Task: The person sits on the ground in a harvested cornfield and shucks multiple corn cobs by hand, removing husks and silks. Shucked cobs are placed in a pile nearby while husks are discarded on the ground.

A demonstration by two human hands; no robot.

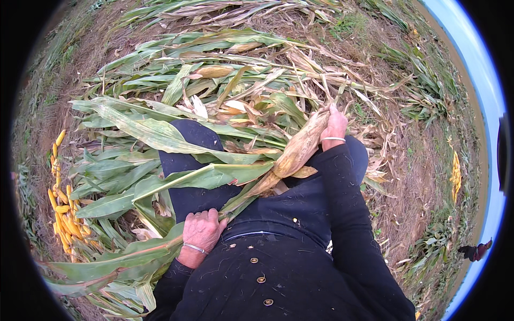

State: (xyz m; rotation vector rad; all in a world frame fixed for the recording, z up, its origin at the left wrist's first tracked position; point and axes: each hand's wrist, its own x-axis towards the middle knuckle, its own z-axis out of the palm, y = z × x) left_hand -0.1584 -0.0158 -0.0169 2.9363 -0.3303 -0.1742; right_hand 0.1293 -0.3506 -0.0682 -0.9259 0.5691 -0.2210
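A corn ear in its dry tan husk (pixel 297 144) slants across my lap, still joined to a leafy corn stalk (pixel 239 202). My left hand (pixel 204 232) grips that stalk low at my waist, with long green leaves (pixel 132 261) fanning out to the left. At the upper tip of the husk, my right hand (pixel 335 123) is closed on the dry husk end. No kernels show on this ear; the husk covers it. Broad green leaves from the stalk lie over my dark trousers (pixel 192 168).
Cut corn stalks (pixel 225 48) lie in a thick layer before me, with another husked ear (pixel 215 72) among them. Bare yellow corn cobs (pixel 68 224) are heaped at the left. A smaller yellow corn pile (pixel 455 176) lies far right. Another person (pixel 476 250) is at the right edge.
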